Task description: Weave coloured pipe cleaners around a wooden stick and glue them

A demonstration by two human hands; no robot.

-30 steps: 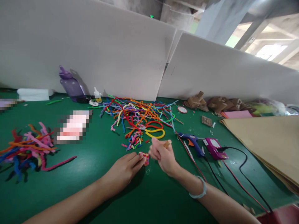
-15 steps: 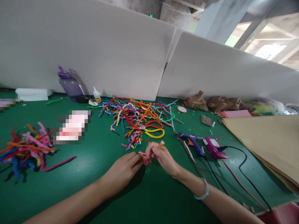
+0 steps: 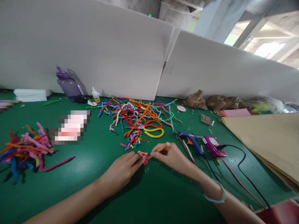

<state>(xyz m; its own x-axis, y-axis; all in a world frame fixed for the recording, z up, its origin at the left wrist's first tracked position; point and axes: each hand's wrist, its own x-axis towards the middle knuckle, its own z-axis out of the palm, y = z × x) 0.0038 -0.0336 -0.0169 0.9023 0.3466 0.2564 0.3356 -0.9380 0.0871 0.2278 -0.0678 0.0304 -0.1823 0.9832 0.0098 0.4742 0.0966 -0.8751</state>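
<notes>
1. Presently, in the head view, the left hand pinches a multicoloured fuzzy piece at the surface; the right hand clasps a wooden stick.
2. Caution: excess pressure could make the stick slip into the left hand.
3. The stick slants, lower end leftward, toward the piece; contact cannot be told. The piece's long axis is partly hidden.

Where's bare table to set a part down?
Green tabletop is bare between the left-side stem pile and left hand, and between the forearms. Crowded: beyond the right hand, scissors and stem tangle; farther right, glue gun and purple box.
</notes>
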